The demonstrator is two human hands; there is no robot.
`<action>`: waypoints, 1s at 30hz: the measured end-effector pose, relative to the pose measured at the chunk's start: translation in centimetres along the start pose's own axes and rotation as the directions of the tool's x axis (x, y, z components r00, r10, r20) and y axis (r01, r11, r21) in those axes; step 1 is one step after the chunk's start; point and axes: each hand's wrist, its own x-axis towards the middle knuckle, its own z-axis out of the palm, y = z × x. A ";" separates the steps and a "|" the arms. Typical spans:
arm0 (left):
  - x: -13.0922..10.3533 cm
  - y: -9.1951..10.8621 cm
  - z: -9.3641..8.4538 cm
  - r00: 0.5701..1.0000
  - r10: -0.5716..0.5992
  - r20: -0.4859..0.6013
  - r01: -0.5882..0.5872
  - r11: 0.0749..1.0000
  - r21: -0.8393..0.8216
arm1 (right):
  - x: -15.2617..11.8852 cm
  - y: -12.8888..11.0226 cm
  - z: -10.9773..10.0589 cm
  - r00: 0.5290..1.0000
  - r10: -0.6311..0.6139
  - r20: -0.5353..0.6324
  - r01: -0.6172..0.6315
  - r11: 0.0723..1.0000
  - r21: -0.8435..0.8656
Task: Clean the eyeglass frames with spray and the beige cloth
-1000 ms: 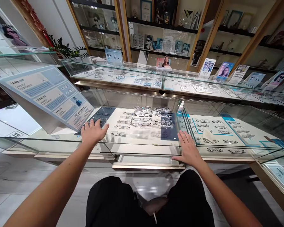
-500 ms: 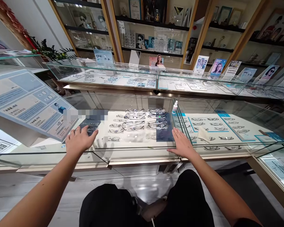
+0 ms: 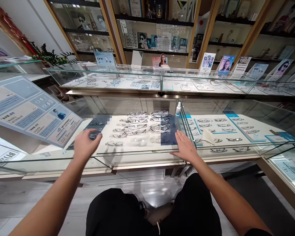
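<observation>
My left hand point(image 3: 86, 144) is over the left part of the glass display case point(image 3: 137, 167), fingers curved and thumb apart, with nothing in it. Whether it touches the glass I cannot tell. My right hand point(image 3: 186, 146) lies flat on the glass top, fingers forward and thumb out to the left. Between the hands, several pairs of eyeglasses point(image 3: 135, 130) lie in rows, with a dark blue panel point(image 3: 168, 135) at their right. A small white spray bottle point(image 3: 178, 109) stands upright beyond my right hand. Right of that hand lies a cream cloth point(image 3: 208, 137).
A large tilted info board point(image 3: 31, 111) stands at the left, close to my left hand. More eyeglasses point(image 3: 222, 124) lie in the right section. Behind runs a second glass case point(image 3: 113, 93) with upright advertising cards point(image 3: 207, 63). My knees point(image 3: 113, 209) are below the front edge.
My left hand has shifted slightly right and its fingers have drawn together and curved. My right hand stays flat on the glass. The whole view has moved a little.
</observation>
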 end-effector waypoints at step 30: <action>0.0 25.7 5.7 0.568 0.789 0.234 -0.766 0.610 -0.201 | 0.0 -0.3 -0.2 0.998 -0.011 -0.065 0.013 1.000 0.029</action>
